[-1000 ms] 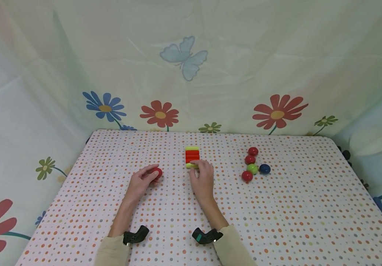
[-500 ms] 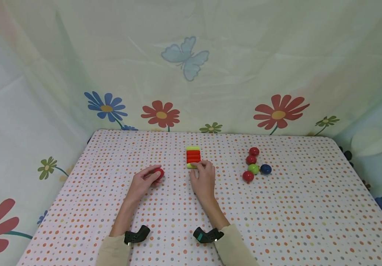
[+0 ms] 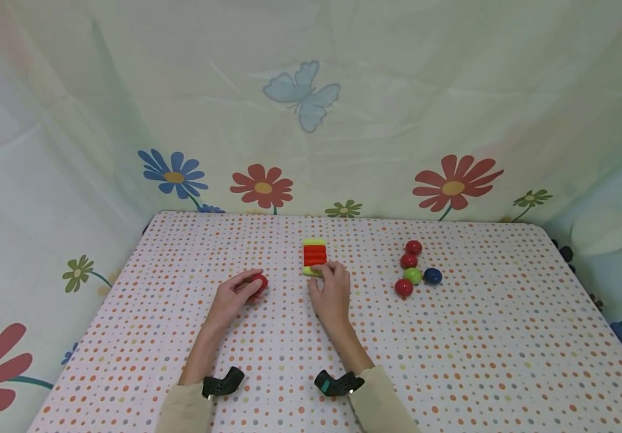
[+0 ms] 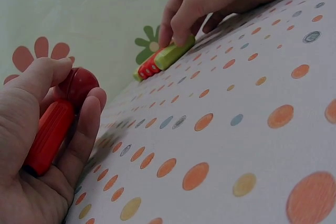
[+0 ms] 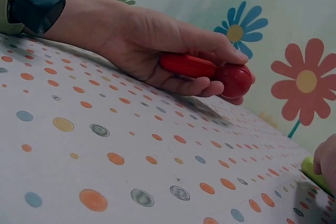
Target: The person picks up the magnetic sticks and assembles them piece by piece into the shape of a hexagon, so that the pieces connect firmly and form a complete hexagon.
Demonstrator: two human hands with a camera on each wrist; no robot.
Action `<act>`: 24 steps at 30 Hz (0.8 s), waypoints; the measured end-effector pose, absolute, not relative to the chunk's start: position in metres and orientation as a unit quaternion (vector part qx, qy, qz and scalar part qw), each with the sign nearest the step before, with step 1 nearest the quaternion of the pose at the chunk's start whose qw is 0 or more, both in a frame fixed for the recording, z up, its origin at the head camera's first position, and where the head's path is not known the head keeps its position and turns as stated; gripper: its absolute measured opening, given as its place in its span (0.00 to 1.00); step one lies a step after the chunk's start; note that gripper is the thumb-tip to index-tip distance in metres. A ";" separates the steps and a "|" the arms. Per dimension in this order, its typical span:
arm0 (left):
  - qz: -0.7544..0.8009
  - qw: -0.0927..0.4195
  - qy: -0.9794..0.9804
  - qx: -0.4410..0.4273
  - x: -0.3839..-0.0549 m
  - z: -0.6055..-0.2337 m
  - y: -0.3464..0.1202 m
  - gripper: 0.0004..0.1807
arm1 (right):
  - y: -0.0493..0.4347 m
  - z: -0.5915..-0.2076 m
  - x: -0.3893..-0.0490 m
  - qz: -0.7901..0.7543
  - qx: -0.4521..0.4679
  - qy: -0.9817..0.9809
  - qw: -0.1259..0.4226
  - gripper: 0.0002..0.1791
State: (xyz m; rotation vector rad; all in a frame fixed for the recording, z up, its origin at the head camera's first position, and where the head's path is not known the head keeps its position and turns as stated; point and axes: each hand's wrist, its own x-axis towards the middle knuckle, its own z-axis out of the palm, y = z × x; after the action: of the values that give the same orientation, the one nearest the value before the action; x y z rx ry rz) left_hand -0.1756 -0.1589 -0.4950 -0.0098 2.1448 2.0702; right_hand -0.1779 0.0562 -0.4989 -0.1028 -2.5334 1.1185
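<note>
My left hand [image 3: 235,293] holds a red maraca, its round head [image 4: 79,86] between thumb and fingers and its ribbed handle [image 4: 50,137] lying along the palm. The right wrist view shows that maraca [image 5: 236,81] just above the table. Right of it, my right hand [image 3: 331,294] pinches the nearest yellow-green stick [image 4: 174,53] of a short row on the table. Several red sticks [image 3: 314,255] lie side by side in that row, with another yellow-green stick [image 3: 314,242] at its far end. My fingertips partly cover the near stick.
To the right of the row is a loose group of balls: several red balls [image 3: 403,287], a green ball [image 3: 412,276] and a dark blue ball [image 3: 432,276]. The dotted tabletop [image 3: 479,337] ends at the back against a flowered cloth [image 3: 387,120].
Both hands keep almost the same place and hold. The near yellow-green stick sits very slightly closer to me under my right fingertips; the head view has shifted a little.
</note>
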 end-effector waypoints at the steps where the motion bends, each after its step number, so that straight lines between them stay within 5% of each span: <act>1: 0.692 0.080 0.718 -0.002 -0.175 -0.495 -0.159 0.24 | 0.056 -0.499 -0.178 0.398 -0.036 -0.898 0.183 0.11; 13: 0.692 0.078 0.717 -0.009 -0.176 -0.494 -0.159 0.23 | 0.057 -0.500 -0.179 0.391 -0.022 -0.905 0.168 0.07; 24: 0.688 0.084 0.721 -0.001 -0.176 -0.495 -0.160 0.23 | 0.057 -0.500 -0.176 0.359 0.026 -0.919 0.162 0.14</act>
State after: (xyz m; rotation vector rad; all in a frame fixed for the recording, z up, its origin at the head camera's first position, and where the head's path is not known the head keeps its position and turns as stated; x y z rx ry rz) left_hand -0.1764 -0.1595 -0.4952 -0.0032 2.1509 2.0520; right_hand -0.1759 0.0570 -0.4996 0.0741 -2.6212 1.0258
